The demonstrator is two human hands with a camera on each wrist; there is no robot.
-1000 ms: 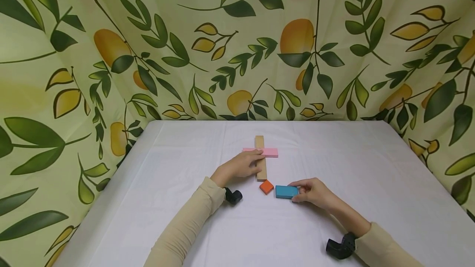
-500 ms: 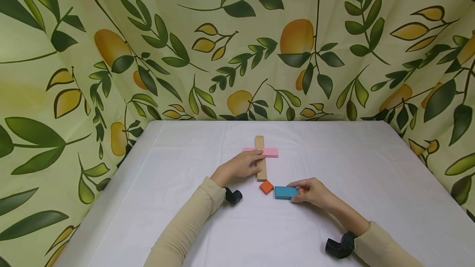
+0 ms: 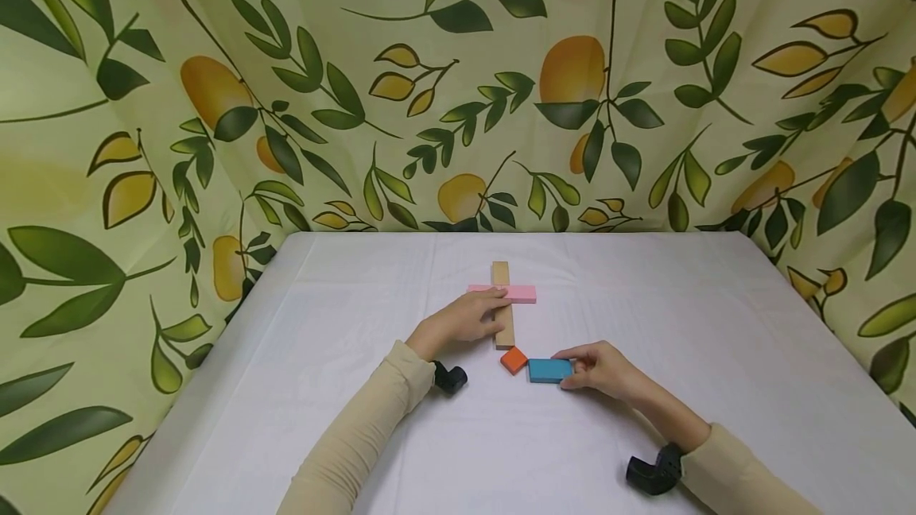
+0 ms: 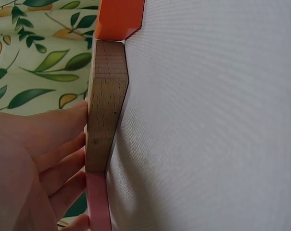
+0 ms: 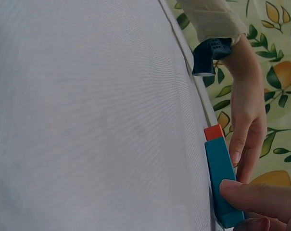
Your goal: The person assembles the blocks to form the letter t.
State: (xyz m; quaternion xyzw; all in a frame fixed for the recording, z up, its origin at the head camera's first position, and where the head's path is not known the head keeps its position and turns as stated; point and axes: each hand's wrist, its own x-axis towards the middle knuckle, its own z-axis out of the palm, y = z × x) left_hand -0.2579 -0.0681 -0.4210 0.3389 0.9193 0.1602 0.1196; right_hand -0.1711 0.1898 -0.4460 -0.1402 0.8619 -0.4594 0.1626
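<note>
My left hand (image 3: 468,316) lies over a row of flat blocks, its fingertips resting on the pink block (image 3: 522,294) and the natural wood block (image 3: 505,332). The left wrist view has those fingers (image 4: 63,192) against the tops of the pink and wood blocks. An orange square block (image 3: 514,360), turned cornerwise, sits at the wood block's near end. To its right, a blue rectangular block (image 3: 549,370) lies flat, its left end at the orange block's corner. My right hand (image 3: 604,368) pinches the blue block's right end between thumb and fingers.
Another wood block end (image 3: 500,272) shows beyond the pink block. All of it lies on a white cloth-covered table (image 3: 358,276). A leaf-and-fruit patterned curtain (image 3: 458,102) stands behind and at the sides. Black wrist cameras (image 3: 451,379) hang from both wrists.
My right hand has slid the blue block slightly left, closing the small gap to the orange block. My left hand has stayed in place.
</note>
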